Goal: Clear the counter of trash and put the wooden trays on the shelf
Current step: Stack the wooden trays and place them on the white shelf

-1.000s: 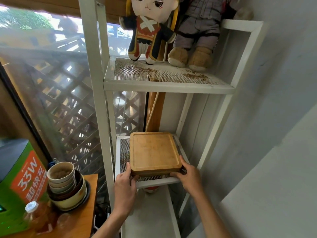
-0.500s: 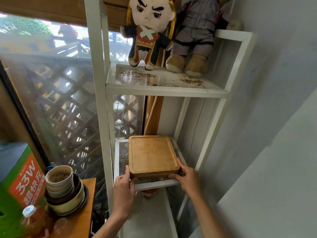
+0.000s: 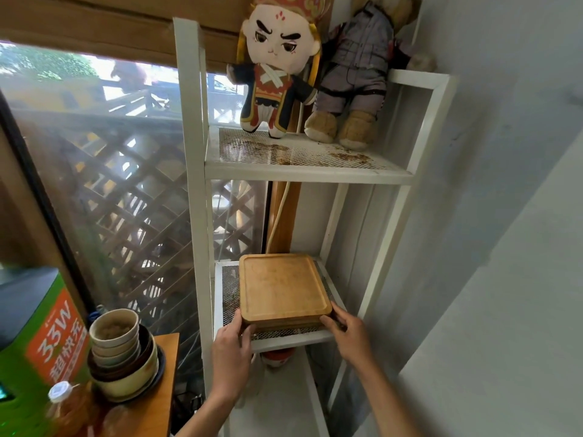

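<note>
A stack of square wooden trays (image 3: pixel 282 290) lies flat on the lower mesh shelf (image 3: pixel 291 337) of a white metal rack. My left hand (image 3: pixel 232 351) grips the stack's near left corner, thumb on the side. My right hand (image 3: pixel 348 334) holds the near right corner. Both hands sit at the shelf's front edge, with the trays resting on the mesh.
Two plush dolls (image 3: pixel 277 70) stand on the upper mesh shelf (image 3: pixel 303 162), which has brown stains. At lower left a wooden counter (image 3: pixel 148 402) carries stacked bowls (image 3: pixel 121 351), a bottle (image 3: pixel 67 408) and a green box (image 3: pixel 34 326). A grey wall lies to the right.
The view has tilted upward, showing more of the dolls. The trays sit slightly further back on the lower shelf, with both hands still on the near corners.
</note>
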